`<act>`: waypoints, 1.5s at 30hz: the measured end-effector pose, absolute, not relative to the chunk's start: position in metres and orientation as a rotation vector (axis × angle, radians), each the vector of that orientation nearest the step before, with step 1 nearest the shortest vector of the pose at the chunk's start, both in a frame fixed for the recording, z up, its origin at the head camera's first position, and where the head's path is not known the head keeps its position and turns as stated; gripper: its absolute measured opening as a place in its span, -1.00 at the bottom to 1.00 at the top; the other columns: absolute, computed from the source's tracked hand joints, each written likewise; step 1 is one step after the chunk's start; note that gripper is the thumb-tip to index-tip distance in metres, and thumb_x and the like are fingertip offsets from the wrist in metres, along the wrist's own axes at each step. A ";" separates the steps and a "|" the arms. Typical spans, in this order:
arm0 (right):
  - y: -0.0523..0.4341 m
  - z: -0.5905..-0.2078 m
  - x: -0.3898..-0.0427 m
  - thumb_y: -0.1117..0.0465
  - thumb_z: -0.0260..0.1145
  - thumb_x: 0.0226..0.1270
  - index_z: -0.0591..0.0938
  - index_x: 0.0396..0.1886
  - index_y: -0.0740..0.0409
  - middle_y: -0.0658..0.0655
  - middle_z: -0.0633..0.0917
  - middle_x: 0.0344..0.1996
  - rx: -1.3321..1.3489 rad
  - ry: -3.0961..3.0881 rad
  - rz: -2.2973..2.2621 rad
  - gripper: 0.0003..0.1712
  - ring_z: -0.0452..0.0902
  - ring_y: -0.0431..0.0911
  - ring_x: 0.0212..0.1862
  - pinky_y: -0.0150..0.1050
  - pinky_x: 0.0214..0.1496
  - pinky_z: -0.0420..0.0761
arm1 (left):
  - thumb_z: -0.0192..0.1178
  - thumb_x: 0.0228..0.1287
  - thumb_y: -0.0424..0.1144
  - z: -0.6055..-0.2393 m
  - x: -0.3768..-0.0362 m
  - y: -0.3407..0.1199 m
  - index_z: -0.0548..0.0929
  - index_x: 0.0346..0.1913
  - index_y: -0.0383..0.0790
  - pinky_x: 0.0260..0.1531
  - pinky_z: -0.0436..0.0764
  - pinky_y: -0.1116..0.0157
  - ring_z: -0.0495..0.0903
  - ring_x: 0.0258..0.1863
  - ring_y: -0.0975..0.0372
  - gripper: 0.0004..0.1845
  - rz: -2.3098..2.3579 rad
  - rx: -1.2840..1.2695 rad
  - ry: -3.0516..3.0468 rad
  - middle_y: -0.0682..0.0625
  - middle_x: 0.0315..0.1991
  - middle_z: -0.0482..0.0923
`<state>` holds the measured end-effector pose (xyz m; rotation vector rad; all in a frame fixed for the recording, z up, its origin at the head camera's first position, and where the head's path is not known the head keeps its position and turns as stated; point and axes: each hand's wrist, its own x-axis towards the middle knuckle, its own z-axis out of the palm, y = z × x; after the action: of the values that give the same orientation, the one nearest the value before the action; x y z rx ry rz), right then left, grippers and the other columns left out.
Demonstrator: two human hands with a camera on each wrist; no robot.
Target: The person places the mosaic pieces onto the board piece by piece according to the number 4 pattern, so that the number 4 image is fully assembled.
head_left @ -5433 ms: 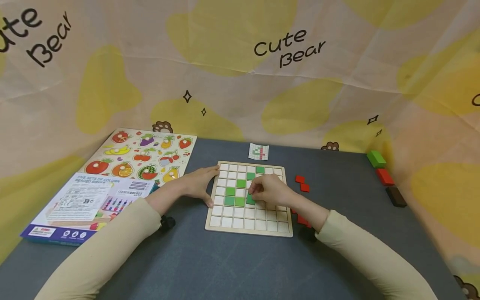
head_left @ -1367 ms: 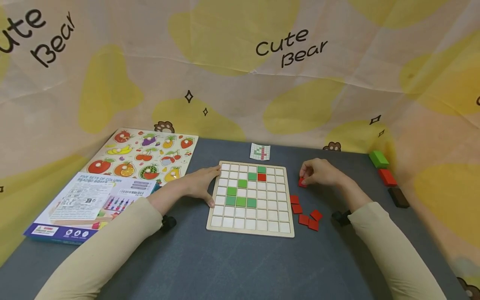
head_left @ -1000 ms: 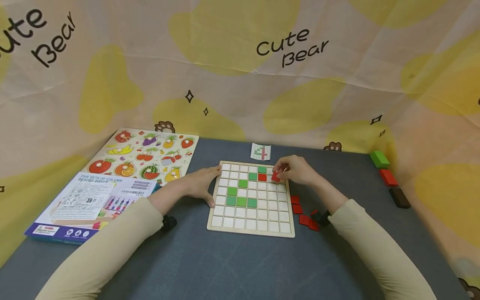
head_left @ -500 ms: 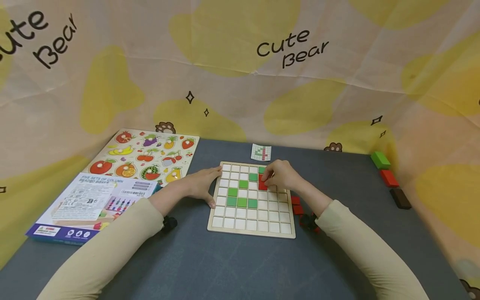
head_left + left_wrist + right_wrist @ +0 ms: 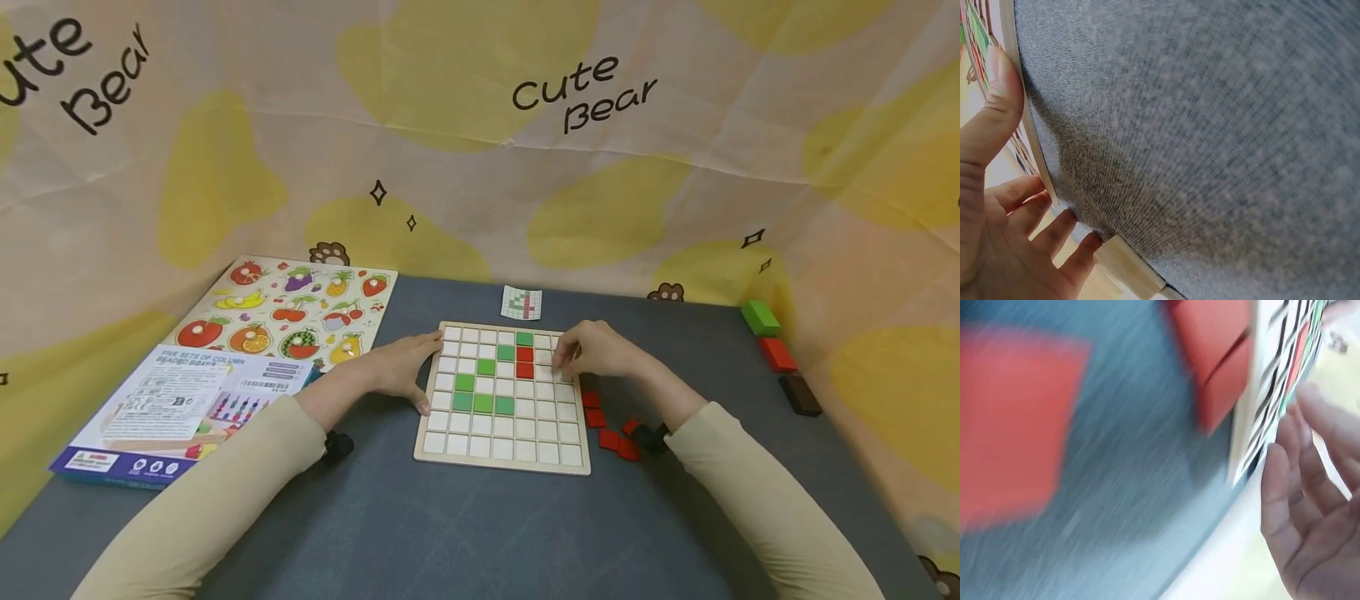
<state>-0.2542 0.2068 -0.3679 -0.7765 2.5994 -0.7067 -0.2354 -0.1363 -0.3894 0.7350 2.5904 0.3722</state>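
A wooden grid board (image 5: 504, 465) with white squares lies flat mid-table. Green tiles (image 5: 483, 405) fill several squares, and two red tiles (image 5: 525, 369) sit one below the other under the topmost green one. My left hand (image 5: 393, 367) spans the board's left side; in the left wrist view its thumb (image 5: 1004, 94) and fingertips (image 5: 1038, 181) touch the edge. Over the right-hand columns hovers my right hand (image 5: 596, 350), fingers loosely bent with nothing between them. Loose red tiles (image 5: 609, 439) lie along the board's right side, blurred in the right wrist view.
Behind the board lies a small pattern card (image 5: 521, 303). To the left are a fruit puzzle board (image 5: 352, 312) and a boxed toy (image 5: 161, 408). Green (image 5: 761, 318), red (image 5: 777, 355) and dark brown (image 5: 800, 396) blocks line the right edge. A printed cloth (image 5: 450, 125) hangs behind.
Two red tiles were set on the board by my right hand, the second carried from the loose tiles. That hand has now let go and drawn back rightward. My left hand has stayed put.
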 end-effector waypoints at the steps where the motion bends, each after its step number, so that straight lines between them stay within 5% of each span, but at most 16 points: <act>1: 0.213 -0.367 -0.255 0.31 0.49 0.12 0.76 -0.33 0.11 0.05 0.77 -0.42 -0.763 2.573 -0.697 -0.90 0.60 -0.20 -0.38 -0.30 -0.31 0.59 | 0.54 -0.07 0.07 -0.389 -0.236 -0.136 0.06 0.55 -0.32 0.53 0.14 -0.10 -0.02 0.58 -0.17 0.22 0.372 0.736 2.592 -0.19 0.63 -0.17; 16: 0.253 -0.377 -0.248 0.08 0.55 0.07 0.69 -0.31 0.00 -0.04 0.66 -0.46 -0.706 2.450 -0.579 -0.76 0.51 -0.18 -0.38 -0.34 -0.29 0.49 | 0.55 -0.08 0.08 -0.388 -0.235 -0.136 0.06 0.55 -0.34 0.52 0.15 -0.12 0.00 0.57 -0.19 0.23 0.370 0.741 2.594 -0.22 0.62 -0.15; 27: 0.248 -0.371 -0.252 0.21 0.51 0.13 0.62 -0.41 0.09 -0.01 0.66 -0.48 -0.716 2.500 -0.587 -0.81 0.51 -0.18 -0.42 -0.32 -0.35 0.50 | 0.55 -0.08 0.08 -0.390 -0.237 -0.136 0.07 0.55 -0.32 0.52 0.16 -0.11 -0.01 0.58 -0.18 0.22 0.374 0.740 2.598 -0.20 0.63 -0.16; 45: 0.172 -0.379 -0.241 0.31 0.39 0.26 0.70 -0.26 0.11 0.05 0.76 -0.36 -0.799 2.622 -0.838 -0.92 0.63 -0.21 -0.30 -0.30 -0.17 0.62 | 0.55 -0.09 0.08 -0.392 -0.236 -0.138 0.07 0.55 -0.34 0.52 0.15 -0.11 -0.02 0.58 -0.18 0.23 0.385 0.757 2.598 -0.22 0.62 -0.16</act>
<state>-0.2406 0.1716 -0.3794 -0.7987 2.6220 -0.8381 -0.2361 -0.1383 -0.3920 0.7575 2.5984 0.3849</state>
